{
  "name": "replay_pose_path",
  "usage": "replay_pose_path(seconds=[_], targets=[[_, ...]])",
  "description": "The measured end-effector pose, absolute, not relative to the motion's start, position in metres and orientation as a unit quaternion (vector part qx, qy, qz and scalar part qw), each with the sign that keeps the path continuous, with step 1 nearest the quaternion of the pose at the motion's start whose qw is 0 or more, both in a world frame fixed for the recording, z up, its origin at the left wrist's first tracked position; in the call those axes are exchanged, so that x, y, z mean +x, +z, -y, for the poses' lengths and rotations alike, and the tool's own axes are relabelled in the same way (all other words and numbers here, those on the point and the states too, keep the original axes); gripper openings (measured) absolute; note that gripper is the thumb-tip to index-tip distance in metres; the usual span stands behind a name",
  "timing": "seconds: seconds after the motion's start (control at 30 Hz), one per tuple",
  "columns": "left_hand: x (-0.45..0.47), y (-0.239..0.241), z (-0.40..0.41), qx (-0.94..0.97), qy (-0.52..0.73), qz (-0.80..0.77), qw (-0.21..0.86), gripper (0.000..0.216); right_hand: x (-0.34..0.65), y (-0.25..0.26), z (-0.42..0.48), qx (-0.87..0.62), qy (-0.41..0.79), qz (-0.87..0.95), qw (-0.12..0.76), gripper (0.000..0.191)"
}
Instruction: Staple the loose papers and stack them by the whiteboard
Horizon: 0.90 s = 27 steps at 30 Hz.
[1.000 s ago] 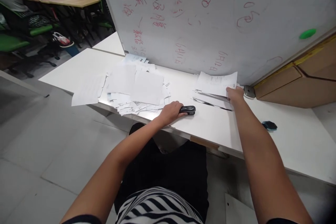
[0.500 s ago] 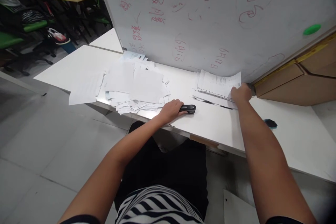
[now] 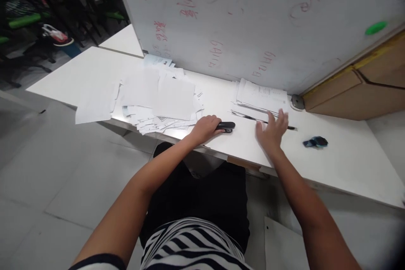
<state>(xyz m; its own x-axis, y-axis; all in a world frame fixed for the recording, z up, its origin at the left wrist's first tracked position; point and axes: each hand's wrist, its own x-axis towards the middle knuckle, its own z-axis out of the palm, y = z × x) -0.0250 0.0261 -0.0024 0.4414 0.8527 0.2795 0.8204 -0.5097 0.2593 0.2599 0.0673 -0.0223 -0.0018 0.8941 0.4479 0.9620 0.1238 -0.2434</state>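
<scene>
My left hand (image 3: 205, 128) is closed around a black stapler (image 3: 225, 126) that rests on the white table (image 3: 341, 164). My right hand (image 3: 272, 131) hovers over the table with fingers spread, holding nothing, just in front of a neat stack of papers (image 3: 261, 96) by the whiteboard. A thin dark strip (image 3: 249, 117) lies on the table between the stack and my right hand. A loose heap of white sheets (image 3: 158, 99) lies to the left of the stapler.
A large whiteboard (image 3: 253, 21) with red writing leans behind the table. A small dark blue object (image 3: 314, 141) lies to the right. Cardboard boxes (image 3: 363, 88) stand at the far right. Green chairs (image 3: 22, 21) and another desk are at the far left.
My right hand let go of the paper stack, which now lies flat by the whiteboard, and drew back toward me with fingers open. My left hand stayed on the stapler.
</scene>
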Motion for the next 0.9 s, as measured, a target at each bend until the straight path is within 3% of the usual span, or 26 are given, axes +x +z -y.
replay_pose_path(seconds=[0.33, 0.9], targets=[[-0.025, 0.001, -0.018, 0.851, 0.187, -0.491, -0.001, 0.039, 0.249, -0.016, -0.070, -0.612, -0.012, 0.781, 0.124, 0.067], [-0.026, -0.007, -0.021, 0.850, 0.210, -0.481, -0.042, 0.040, 0.249, -0.022, -0.075, -0.617, 0.037, 0.783, 0.067, 0.071]])
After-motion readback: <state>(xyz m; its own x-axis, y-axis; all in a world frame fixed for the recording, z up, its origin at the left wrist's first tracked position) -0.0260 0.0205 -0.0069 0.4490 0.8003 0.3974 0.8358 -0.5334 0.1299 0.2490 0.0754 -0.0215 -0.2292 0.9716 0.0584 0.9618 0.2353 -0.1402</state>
